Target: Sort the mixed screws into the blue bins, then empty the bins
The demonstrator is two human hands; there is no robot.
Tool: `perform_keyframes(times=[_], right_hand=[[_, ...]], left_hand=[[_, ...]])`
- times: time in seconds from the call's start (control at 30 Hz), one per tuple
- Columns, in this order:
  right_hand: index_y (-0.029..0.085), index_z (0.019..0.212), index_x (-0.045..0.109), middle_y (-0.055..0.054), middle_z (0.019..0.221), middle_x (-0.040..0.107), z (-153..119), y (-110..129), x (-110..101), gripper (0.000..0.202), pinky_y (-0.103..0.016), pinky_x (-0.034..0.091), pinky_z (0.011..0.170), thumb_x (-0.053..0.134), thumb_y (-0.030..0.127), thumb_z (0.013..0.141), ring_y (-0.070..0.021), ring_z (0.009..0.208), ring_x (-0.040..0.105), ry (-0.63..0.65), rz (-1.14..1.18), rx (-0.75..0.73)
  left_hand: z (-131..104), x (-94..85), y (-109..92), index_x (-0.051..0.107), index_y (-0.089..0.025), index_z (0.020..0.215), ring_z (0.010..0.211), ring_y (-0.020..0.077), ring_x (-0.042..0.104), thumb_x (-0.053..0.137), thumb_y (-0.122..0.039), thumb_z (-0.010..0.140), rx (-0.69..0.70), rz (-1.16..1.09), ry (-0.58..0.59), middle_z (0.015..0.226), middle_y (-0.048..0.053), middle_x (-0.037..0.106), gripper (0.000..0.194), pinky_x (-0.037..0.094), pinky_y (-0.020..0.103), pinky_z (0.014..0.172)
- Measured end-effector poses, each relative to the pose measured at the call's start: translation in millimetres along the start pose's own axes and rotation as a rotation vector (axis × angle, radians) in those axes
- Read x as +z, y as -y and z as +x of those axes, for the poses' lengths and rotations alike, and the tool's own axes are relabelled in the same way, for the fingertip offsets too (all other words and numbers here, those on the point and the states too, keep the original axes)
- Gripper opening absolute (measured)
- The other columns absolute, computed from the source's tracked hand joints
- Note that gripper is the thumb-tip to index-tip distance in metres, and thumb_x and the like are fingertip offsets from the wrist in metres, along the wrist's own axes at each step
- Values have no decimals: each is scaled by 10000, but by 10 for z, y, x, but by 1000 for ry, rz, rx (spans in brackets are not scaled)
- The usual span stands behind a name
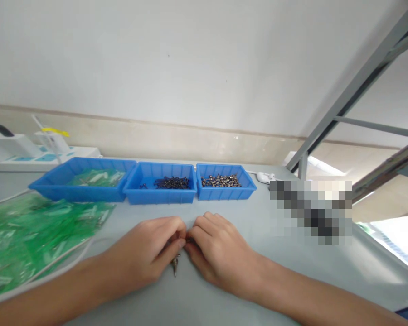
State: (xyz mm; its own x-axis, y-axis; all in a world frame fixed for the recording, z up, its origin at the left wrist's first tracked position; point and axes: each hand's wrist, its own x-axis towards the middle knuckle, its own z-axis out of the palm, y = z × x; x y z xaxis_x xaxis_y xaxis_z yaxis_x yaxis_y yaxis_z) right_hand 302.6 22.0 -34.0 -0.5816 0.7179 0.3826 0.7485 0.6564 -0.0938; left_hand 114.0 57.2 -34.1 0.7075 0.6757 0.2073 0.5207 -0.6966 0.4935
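My left hand [156, 246] and my right hand [219, 253] meet at the fingertips above the table, just in front of the blue bins. Both are closed in a pinch. Whatever lies between the fingertips is hidden by the fingers. Small pointed metal pieces [175, 265], screw-like in shape, show below my left thumb; I cannot tell whether they lie on the table or hang from the fingers. Behind the hands, the middle blue bin [159, 197] holds dark screws [172, 183]. Small brass and silver metal parts [221, 181] fill part of the right blue bin [226, 194].
A third blue bin [81, 194] at left contains small green plastic bags [98, 177]. Many more green bags [44, 235] are spread over the table's left side, crossed by a white cable. A power strip [44, 157] stands behind. At right, a pixelated dark area and a metal frame [353, 86].
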Motion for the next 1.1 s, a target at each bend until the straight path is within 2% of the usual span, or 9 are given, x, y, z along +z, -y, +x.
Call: perform_keyframes(times=[0.1, 0.2, 0.27, 0.37, 0.47, 0.6, 0.7, 0.97, 1.1], right_hand=[[151, 802, 603, -52, 735, 591, 4, -156, -182, 193, -296, 408, 634, 458, 220, 908, -171, 695, 532, -108, -12, 28], [139, 897, 614, -66, 759, 619, 51, -438, -395, 175, -306, 423, 661, 482, 253, 915, -180, 722, 555, -409, -149, 93], [123, 973, 608, -93, 799, 638, 79, -613, -491, 213, -340, 427, 689, 510, 299, 906, -212, 754, 560, -528, -311, 179], [104, 1093, 572, -124, 877, 641, 66, -670, -527, 327, -383, 429, 730, 511, 361, 901, -247, 821, 551, -488, -380, 239], [107, 1076, 576, -112, 898, 632, -5, -423, -462, 289, -375, 426, 749, 484, 327, 914, -227, 829, 538, -340, -201, 113], [133, 1024, 604, -69, 815, 605, -96, 9, -349, 248, -333, 406, 683, 485, 315, 904, -201, 766, 511, -51, 49, -49], [145, 988, 610, -57, 792, 596, -111, 121, -271, 231, -330, 392, 664, 487, 321, 901, -197, 744, 502, 51, 114, -103], [117, 1033, 572, -74, 811, 600, -68, -30, -88, 254, -322, 406, 644, 505, 320, 895, -195, 722, 500, -100, 61, -90], [109, 1047, 573, -68, 788, 605, -65, -13, -93, 235, -305, 418, 623, 472, 278, 919, -183, 702, 514, -174, 27, -141]], left_hand=[[-10, -49, -25, 514, -198, 832, 676, 113, 534, 317, -213, 943, -5, -57, 24, 738, -22, 583, 227, 396, 219, 634], [-29, -142, -35, 515, -202, 890, 684, 108, 537, 317, -172, 927, 2, -104, 78, 765, -23, 581, 203, 408, 209, 658], [-43, -219, -29, 525, -202, 919, 703, 111, 542, 400, -141, 868, 46, -100, 132, 801, -16, 583, 149, 415, 204, 669], [-50, -309, -12, 556, -203, 902, 767, 120, 558, 486, -89, 771, 97, -69, 222, 864, -5, 589, 187, 422, 195, 702], [-34, -320, 10, 568, -202, 843, 725, 114, 546, 465, -85, 793, 94, -38, 257, 830, -8, 578, 164, 414, 188, 658], [4, -239, 47, 554, -185, 824, 690, 117, 514, 482, -116, 804, 92, -35, 196, 774, -8, 548, 101, 394, 201, 628], [19, -174, 63, 520, -179, 821, 693, 116, 500, 494, -112, 790, 73, -68, 135, 754, -18, 525, 79, 389, 213, 635], [21, -60, -5, 453, -198, 924, 647, 93, 458, 527, -257, 850, -80, -368, -65, 843, -20, 502, 120, 407, 221, 592], [21, -9, 10, 418, -205, 967, 693, 98, 500, 550, -271, 850, -87, -558, -41, 859, -17, 495, 188, 431, 234, 627]])
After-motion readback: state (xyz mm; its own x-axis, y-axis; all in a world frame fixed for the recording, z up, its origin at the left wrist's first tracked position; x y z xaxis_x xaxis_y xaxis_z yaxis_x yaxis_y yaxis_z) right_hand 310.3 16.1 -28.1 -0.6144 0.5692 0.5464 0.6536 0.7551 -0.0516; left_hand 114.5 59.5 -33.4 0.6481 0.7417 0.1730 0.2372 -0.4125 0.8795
